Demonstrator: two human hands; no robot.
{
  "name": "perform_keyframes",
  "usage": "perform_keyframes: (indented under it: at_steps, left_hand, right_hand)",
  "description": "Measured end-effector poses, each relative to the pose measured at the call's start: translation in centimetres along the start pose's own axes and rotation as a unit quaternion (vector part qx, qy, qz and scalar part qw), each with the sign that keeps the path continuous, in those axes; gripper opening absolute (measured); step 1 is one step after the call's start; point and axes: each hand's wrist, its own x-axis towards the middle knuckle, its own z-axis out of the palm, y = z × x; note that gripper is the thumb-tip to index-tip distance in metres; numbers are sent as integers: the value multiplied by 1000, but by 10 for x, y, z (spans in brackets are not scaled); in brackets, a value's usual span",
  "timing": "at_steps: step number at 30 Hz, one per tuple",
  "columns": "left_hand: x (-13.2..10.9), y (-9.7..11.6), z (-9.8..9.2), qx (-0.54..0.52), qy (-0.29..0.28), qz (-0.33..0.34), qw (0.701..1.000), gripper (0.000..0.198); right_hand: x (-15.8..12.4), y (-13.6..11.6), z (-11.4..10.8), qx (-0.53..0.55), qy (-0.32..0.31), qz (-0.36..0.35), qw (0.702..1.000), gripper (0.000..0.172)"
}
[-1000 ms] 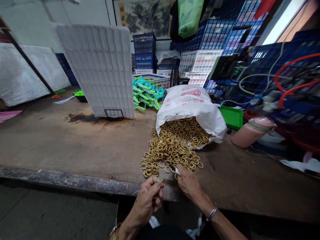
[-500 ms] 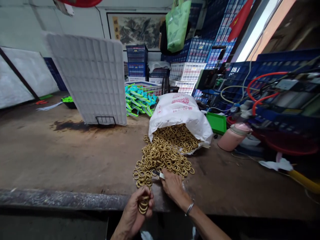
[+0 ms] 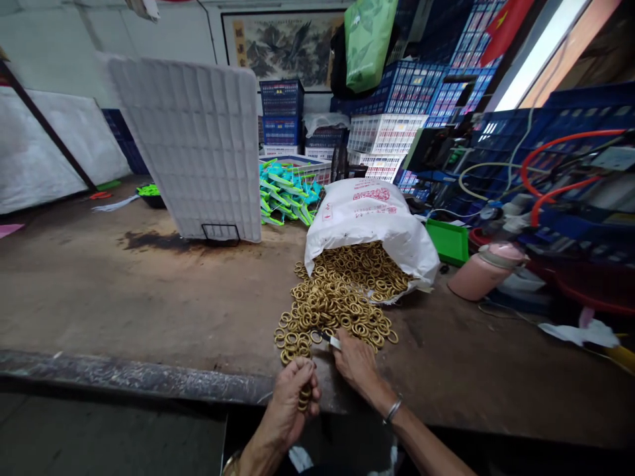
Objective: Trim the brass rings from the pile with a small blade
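Observation:
My left hand [image 3: 286, 396] is closed around several gold-coloured rings [image 3: 303, 398] at the table's front edge. To its right, my right hand [image 3: 360, 365] grips a small tool [image 3: 335, 342] with a white handle and a dark tip; its exact kind is unclear. That tip points left, among loose rings at the near edge of a ring pile [image 3: 330, 307]. The pile spills from the open mouth of a white woven sack [image 3: 364, 215] with red print, lying on its side. My right fingers are partly hidden behind the hand.
A white quilted panel [image 3: 191, 145] stands upright on the brown table [image 3: 149, 297]. Behind the sack lie green and blue plastic pieces [image 3: 285, 192]. On the right are a green tray [image 3: 447, 241], a pink bottle [image 3: 481, 271] and red hoses [image 3: 550, 155]. Stacked crates [image 3: 387, 135] fill the back.
The view has swung left, so the scene sits further right. My left hand has turned, showing fewer of its rings. My right hand still holds the tool at the pile's near edge.

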Motion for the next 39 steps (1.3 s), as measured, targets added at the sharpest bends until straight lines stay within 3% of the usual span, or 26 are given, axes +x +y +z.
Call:
perform_keyframes:
  at_steps: [5,12,17,23,26,33,39]
  left_hand:
    - [8,-11,10,108,45,64,991,39]
    - [16,-12,14,204,67,132,968,30]
    - [16,-11,8,220,66,155,961,26]
    - [9,-7,5,261,36,182,947,23]
    - [9,-5,5,245,20,166,955,24]
    - [3,-2,8,173,-13,37,984,31]
    - [-1,0,11,117,-38,27,992,32]
  right_hand:
    - [-10,-11,-5,163,15,44,985,12]
    - [-19,-27,3,389,41,59,918,20]
    - [-19,-22,1,422,-4,31,906,21]
    - [-18,-18,-19,444,-54,-23,894,23]
    - [-18,-21,-23,439,-82,-49,893,24]
    - [-18,-24,-21,478,-75,-1,875,24]
    - [-18,-27,-23,505,-74,19,860,23]
